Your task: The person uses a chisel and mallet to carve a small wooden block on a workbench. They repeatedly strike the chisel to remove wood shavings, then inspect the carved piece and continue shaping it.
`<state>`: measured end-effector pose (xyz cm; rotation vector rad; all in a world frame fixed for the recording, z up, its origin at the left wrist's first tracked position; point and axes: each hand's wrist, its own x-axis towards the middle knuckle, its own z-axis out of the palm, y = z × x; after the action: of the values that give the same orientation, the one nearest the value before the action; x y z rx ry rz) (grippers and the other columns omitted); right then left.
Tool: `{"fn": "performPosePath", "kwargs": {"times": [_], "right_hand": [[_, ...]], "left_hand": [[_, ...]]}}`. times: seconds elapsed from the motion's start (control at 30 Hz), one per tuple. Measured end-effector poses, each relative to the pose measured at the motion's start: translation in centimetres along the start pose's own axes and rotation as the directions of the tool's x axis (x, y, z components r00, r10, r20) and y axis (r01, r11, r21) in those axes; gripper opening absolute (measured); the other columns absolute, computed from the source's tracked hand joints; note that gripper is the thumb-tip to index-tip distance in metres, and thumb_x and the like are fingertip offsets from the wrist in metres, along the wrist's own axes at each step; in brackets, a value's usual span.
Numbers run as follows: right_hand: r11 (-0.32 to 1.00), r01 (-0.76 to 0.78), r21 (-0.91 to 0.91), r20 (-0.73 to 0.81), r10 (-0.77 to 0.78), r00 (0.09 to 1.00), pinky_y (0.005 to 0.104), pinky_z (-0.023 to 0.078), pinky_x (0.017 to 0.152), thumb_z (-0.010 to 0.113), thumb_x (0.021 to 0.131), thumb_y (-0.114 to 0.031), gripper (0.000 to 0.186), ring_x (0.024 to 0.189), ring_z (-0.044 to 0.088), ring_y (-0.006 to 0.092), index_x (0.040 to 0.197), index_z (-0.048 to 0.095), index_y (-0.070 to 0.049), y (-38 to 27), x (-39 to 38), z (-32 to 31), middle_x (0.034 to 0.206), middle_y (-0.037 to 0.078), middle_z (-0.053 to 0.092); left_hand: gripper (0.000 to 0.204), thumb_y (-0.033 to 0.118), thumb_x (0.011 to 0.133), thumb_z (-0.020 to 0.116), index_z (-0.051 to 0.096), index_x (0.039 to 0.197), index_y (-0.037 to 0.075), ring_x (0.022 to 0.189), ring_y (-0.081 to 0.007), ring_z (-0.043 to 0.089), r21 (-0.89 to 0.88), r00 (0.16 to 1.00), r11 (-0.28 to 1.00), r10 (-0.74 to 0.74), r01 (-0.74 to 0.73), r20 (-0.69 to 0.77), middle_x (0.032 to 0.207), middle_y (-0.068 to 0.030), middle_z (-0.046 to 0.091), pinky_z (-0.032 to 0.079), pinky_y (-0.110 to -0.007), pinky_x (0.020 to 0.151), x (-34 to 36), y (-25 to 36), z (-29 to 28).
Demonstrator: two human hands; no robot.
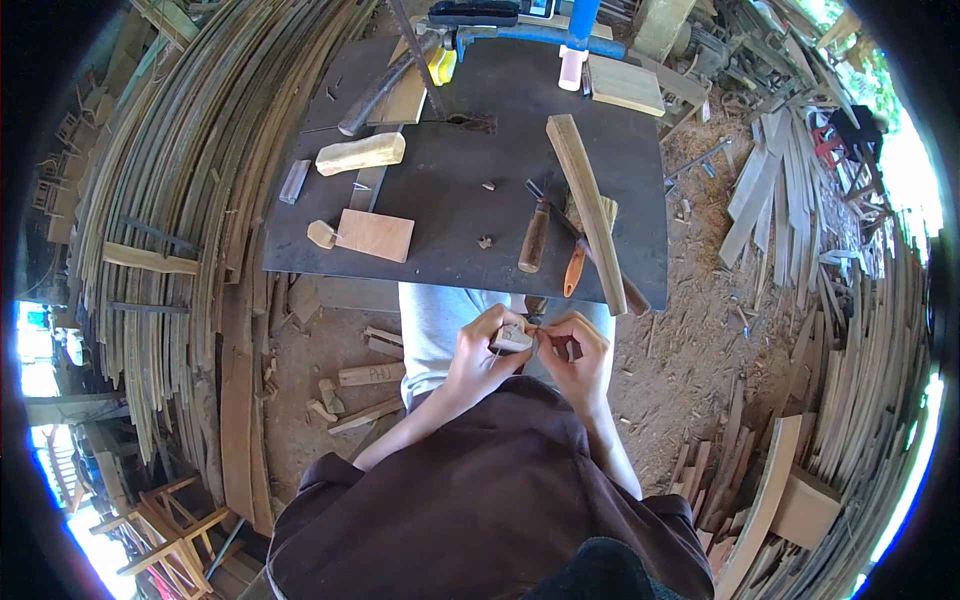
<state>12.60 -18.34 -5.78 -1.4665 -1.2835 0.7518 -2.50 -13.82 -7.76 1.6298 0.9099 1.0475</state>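
Close to my lap, my left hand (481,352) is closed around a small pale block (512,339), whose greyish end shows between thumb and fingers. My right hand (578,358) is curled right beside it, fingertips pinched near the block's right side. Whatever those fingers pinch is too small to make out. Both hands are just below the near edge of the dark tabletop (450,250). A wooden-handled tool (535,238) and an orange-handled tool (574,271) lie on the table ahead of my right hand, next to a long wooden strip (585,205).
A carved wooden piece (360,154), a flat wooden rectangle (376,235) and a mallet-like wooden bar (385,95) lie on the table's left half. A blue clamp (540,33) runs along its far edge. Stacked planks (180,200) stand at left; offcuts (375,375) litter the floor.
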Motion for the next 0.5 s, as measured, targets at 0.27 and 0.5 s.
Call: {"fn": "performPosePath", "kwargs": {"times": [0.27,0.5], "right_hand": [[0.981,0.178,-0.081,-0.02,-0.181,0.983,0.0228,0.045,0.052,0.069,0.075,0.008,0.016,0.061,0.059,0.0118,0.087,0.062,0.001,-1.6,0.2,0.5,0.077,0.007,0.062],[0.991,0.055,0.121,-0.06,-0.048,0.997,0.0248,0.052,0.074,0.066,0.075,0.011,0.021,0.082,0.067,0.0161,0.094,0.062,0.003,0.0,0.4,0.1,0.089,0.011,0.066]], "left_hand": [[0.015,0.003,0.078,0.073,0.059,0.084,0.002,0.065,-0.0067,0.057,-0.046,0.979,0.989,-0.147,0.142,-0.138,0.075,-0.0037,0.063,0.045,-0.024,0.056,0.4,0.7,0.3],[0.013,0.007,0.085,0.072,0.06,0.087,0.001,0.068,-0.0026,0.057,-0.07,0.952,0.977,-0.214,0.203,-0.218,0.078,-0.0023,0.066,0.045,-0.019,0.058,2.5,0.5,-1.9]]}}
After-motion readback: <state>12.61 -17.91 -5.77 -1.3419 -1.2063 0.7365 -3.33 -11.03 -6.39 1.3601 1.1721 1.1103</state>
